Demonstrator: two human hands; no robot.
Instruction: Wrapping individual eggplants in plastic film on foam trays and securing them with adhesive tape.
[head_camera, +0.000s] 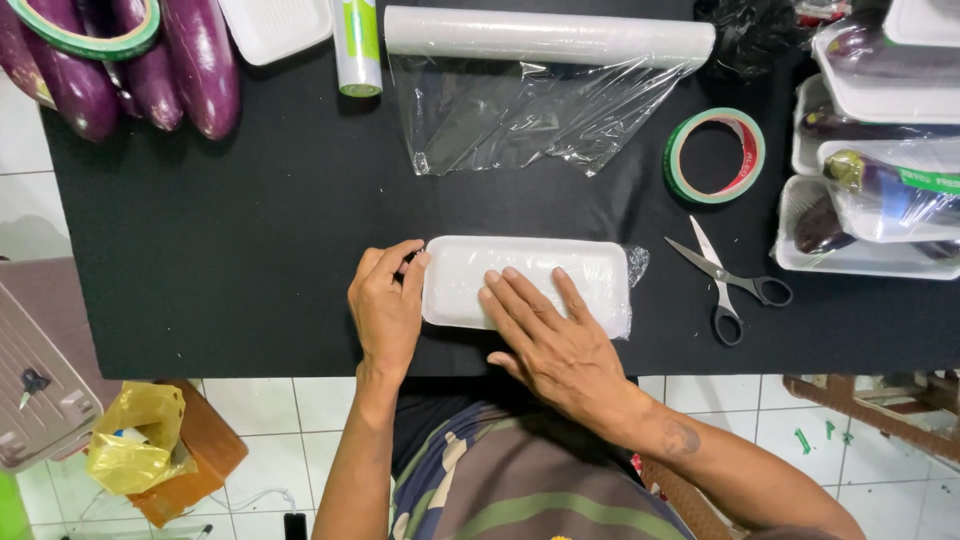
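A white foam tray (470, 270), wrapped in clear film and turned bottom up, lies near the front edge of the black table (250, 250). My right hand (545, 335) rests flat on it, fingers spread over the film. At the tray's left end my left hand (385, 305) pinches the film with thumb and fingertips. A bit of crumpled film sticks out at the tray's right end.
A roll of clear film (545, 35) with a sheet pulled out lies at the back. A tape ring (680, 160) and scissors (725, 280) sit to the right. Wrapped eggplant trays (870, 200) stack at far right; loose purple eggplants (130, 60) at back left.
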